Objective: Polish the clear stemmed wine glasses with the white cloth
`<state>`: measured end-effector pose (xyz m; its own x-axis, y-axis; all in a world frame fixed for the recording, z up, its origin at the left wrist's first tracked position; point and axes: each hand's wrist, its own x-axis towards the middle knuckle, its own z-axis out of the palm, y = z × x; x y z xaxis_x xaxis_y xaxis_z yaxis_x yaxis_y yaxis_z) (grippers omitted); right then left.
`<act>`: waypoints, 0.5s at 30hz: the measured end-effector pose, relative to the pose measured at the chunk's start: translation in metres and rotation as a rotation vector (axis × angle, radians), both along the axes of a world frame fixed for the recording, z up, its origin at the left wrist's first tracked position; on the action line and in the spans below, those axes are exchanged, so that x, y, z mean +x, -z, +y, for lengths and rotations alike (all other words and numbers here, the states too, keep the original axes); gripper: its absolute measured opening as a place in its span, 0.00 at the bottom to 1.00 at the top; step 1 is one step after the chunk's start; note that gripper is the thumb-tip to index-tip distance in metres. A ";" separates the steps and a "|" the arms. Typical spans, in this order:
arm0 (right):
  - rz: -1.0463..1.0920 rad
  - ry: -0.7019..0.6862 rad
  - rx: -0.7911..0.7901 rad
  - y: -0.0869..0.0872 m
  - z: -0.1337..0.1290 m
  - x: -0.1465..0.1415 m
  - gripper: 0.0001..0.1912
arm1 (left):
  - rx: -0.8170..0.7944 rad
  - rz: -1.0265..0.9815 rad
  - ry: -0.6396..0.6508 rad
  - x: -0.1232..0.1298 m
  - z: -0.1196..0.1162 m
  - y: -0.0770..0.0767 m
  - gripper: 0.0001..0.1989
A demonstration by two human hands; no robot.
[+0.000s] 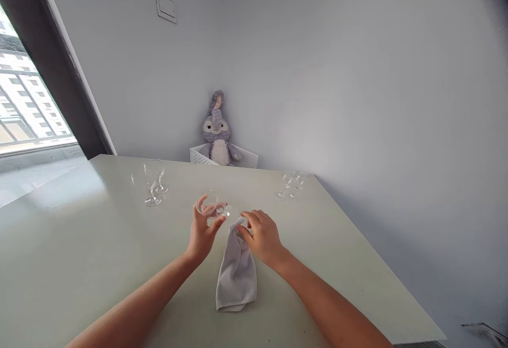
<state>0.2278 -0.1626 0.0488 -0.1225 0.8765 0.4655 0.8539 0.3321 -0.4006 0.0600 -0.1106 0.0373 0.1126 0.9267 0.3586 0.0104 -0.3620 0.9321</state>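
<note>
My left hand [203, 230] is closed around a clear stemmed glass [207, 203], which lies tilted in the fingers with its rim to the left and its foot to the right. Opposite it, my right hand [262, 231] pinches the top of a light grey cloth [237, 279]. The cloth hangs down toward me in folds, close to the glass's foot. Whether cloth and glass touch, I cannot tell.
Two stemmed glasses [153, 199] stand on the pale table [99, 263] at the left, and more small glasses [288, 181] at the far right. Behind the table's back edge, a plush rabbit [217, 131] sits in a white perforated basket [249, 159] by the wall.
</note>
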 end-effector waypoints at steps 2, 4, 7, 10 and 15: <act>0.000 -0.063 -0.064 0.001 0.007 -0.004 0.14 | 0.020 0.047 0.071 0.006 -0.009 0.005 0.24; -0.002 -0.091 -0.118 0.006 0.011 -0.006 0.11 | 0.026 0.085 0.152 0.011 -0.015 0.012 0.26; 0.024 -0.061 -0.137 0.016 0.014 0.002 0.11 | 0.093 0.161 0.256 0.014 -0.016 0.021 0.35; 0.094 0.120 -0.156 0.026 0.019 0.031 0.12 | 0.244 0.404 0.350 0.013 -0.010 0.031 0.38; 0.208 0.556 -0.292 0.043 0.032 0.107 0.15 | 0.349 0.838 0.412 0.010 -0.003 0.045 0.16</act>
